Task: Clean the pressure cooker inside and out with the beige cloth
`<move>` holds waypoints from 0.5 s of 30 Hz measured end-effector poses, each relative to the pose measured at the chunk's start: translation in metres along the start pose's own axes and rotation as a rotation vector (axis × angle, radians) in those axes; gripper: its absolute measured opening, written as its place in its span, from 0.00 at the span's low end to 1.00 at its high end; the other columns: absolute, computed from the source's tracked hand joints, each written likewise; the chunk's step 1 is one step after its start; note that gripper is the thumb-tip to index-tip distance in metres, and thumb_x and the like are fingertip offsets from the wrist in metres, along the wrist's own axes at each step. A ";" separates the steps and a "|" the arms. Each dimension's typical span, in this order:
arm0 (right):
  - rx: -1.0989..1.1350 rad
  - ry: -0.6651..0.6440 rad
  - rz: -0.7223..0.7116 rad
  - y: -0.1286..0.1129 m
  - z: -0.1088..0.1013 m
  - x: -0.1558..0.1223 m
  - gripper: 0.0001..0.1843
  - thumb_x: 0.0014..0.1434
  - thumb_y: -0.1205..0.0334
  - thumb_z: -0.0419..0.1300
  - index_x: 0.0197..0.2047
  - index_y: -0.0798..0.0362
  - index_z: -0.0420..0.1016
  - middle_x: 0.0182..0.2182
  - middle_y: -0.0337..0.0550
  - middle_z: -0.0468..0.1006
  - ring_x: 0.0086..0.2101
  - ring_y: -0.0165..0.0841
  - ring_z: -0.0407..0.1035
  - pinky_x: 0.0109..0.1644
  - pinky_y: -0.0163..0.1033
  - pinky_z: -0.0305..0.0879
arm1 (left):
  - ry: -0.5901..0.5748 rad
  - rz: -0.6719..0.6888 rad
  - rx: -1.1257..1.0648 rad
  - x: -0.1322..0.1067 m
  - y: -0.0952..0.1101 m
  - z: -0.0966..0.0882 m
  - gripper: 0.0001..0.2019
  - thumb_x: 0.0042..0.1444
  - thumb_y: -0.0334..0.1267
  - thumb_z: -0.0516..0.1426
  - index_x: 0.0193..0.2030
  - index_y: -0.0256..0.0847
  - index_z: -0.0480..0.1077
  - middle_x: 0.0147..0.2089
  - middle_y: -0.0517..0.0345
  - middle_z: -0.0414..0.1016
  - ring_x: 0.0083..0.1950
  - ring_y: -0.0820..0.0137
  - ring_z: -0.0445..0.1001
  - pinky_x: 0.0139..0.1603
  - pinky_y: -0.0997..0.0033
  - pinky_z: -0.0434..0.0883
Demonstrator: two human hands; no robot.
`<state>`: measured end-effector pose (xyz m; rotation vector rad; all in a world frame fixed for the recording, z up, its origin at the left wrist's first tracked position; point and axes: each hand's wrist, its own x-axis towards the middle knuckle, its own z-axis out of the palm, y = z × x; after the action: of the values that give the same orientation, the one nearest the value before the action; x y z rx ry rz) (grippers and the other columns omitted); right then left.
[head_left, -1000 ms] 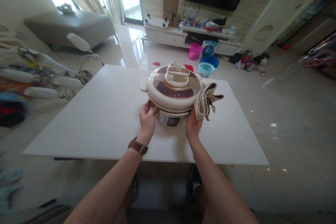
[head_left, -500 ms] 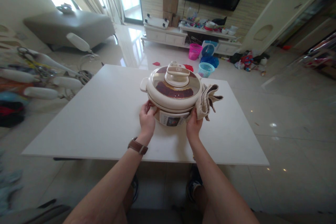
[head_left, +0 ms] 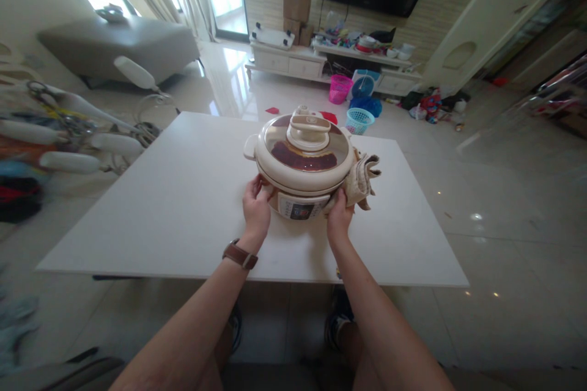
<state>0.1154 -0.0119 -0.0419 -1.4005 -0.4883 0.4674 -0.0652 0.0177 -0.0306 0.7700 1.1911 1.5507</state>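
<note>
A cream electric cooker [head_left: 296,182] with a glass lid [head_left: 339,149] stands on the white table [head_left: 174,208]. Its control panel faces me, and something dark brown shows through the lid. My left hand [head_left: 257,208] grips the cooker's lower left side, fingers curled round it and thumb toward the front. On the other side my right hand [head_left: 340,217] is closed on a crumpled beige cloth [head_left: 360,186], holding it against the cooker's lower right side. The cloth hides part of that side and some right fingertips.
Beyond the table stand a light blue basket [head_left: 360,117] and a pink basket [head_left: 340,89]. A white TV cabinet [head_left: 302,67] laden with clutter lines the far wall. A white-padded frame [head_left: 117,144] stands near the table's left edge.
The beige cloth has swung inward and slightly down, folding closer to the cooker's right side. Both hands stay at the cooker, which keeps its place.
</note>
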 end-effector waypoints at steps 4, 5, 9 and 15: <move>-0.024 0.030 0.105 0.005 0.000 0.005 0.29 0.61 0.44 0.61 0.58 0.55 0.80 0.60 0.51 0.82 0.64 0.44 0.72 0.74 0.52 0.61 | -0.006 0.004 -0.005 0.001 -0.002 -0.001 0.25 0.51 0.27 0.59 0.57 0.43 0.76 0.66 0.46 0.78 0.71 0.56 0.72 0.66 0.55 0.77; -0.028 0.034 0.126 0.007 0.000 0.006 0.29 0.61 0.44 0.61 0.57 0.55 0.80 0.59 0.51 0.83 0.64 0.44 0.72 0.74 0.51 0.61 | -0.008 0.007 -0.005 0.001 -0.003 -0.002 0.25 0.51 0.27 0.59 0.57 0.43 0.76 0.66 0.46 0.78 0.72 0.57 0.72 0.66 0.55 0.77; -0.027 0.041 0.161 0.012 0.001 0.010 0.29 0.62 0.46 0.60 0.59 0.56 0.78 0.61 0.51 0.81 0.64 0.44 0.72 0.74 0.51 0.62 | -0.012 0.014 -0.003 0.001 -0.005 -0.003 0.24 0.52 0.28 0.60 0.58 0.43 0.76 0.65 0.47 0.78 0.71 0.57 0.73 0.68 0.54 0.76; -0.039 0.052 0.172 0.015 0.000 0.011 0.26 0.63 0.48 0.59 0.58 0.55 0.78 0.59 0.51 0.82 0.63 0.43 0.72 0.73 0.49 0.63 | -0.003 0.007 -0.002 0.001 -0.004 -0.002 0.24 0.52 0.28 0.60 0.57 0.43 0.76 0.66 0.46 0.78 0.71 0.57 0.73 0.69 0.53 0.75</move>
<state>0.1238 -0.0035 -0.0563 -1.4953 -0.3375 0.5606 -0.0664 0.0180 -0.0352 0.7759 1.1852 1.5556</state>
